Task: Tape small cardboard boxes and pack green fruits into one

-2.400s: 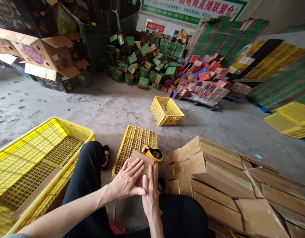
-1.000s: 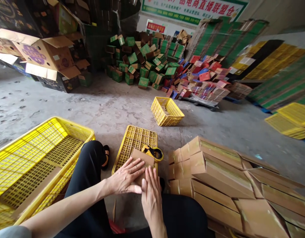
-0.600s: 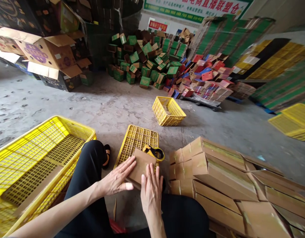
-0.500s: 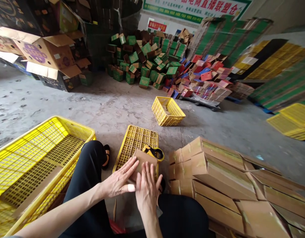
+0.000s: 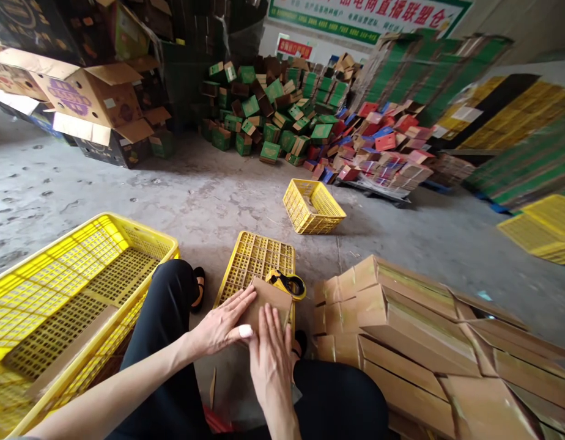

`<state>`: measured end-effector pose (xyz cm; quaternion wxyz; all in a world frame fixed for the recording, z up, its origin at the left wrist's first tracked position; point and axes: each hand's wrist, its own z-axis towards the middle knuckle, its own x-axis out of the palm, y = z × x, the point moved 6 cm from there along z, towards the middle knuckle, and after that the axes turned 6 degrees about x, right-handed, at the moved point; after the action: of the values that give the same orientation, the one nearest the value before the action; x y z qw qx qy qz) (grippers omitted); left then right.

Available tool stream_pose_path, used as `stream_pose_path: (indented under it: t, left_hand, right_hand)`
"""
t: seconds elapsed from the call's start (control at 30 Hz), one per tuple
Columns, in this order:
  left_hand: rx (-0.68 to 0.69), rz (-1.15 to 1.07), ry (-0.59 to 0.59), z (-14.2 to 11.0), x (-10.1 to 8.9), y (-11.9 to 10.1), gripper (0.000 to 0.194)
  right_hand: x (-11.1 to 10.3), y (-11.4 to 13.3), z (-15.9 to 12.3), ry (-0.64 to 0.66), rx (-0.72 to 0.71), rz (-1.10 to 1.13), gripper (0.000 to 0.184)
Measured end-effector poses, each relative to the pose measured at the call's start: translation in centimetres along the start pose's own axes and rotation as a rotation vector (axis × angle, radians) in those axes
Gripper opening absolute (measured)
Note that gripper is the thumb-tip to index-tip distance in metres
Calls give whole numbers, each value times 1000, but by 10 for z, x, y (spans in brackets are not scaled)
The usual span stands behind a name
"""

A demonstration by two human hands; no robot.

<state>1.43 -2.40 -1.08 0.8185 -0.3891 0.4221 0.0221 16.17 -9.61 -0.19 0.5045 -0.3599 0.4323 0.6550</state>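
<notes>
The small cardboard box point(image 5: 268, 301) is supported on the upturned yellow crate point(image 5: 256, 266), just beside the yellow tape dispenser point(image 5: 288, 283) at the crate's near right corner. For a clean fold, even pressure should be applied along the panel edges while the box is kept square on the crate. The left hand point(image 5: 222, 322) and right hand point(image 5: 268, 360) are laid flat, fingers extended, pressed against the box; nothing is gripped.

small brown cardboard box point(image 5: 269, 299), on yellow crate point(image 5: 259, 260)
</notes>
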Motion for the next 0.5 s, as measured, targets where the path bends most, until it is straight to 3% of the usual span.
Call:
stream_pose_path:
  t: [0.1, 0.17, 0.27, 0.37, 0.5]
  left_hand:
    - [1, 98, -27, -2, 3, -3, 87]
    - [23, 173, -39, -1, 7, -12, 97]
    - [87, 253, -7, 2, 18, -32, 108]
    - [126, 284, 34, 6, 29, -49, 107]
    - [118, 297, 64, 8, 28, -51, 104]
  right_hand:
    - [-4, -35, -19, -20, 122, -21, 64]
    - [-3, -43, -30, -39, 162, -9, 66]
    - [5, -36, -36, -83, 184, -8, 68]
    - [12, -22, -36, -111, 143, -21, 62]
    - [9, -14, -40, -102, 80, -3, 60]
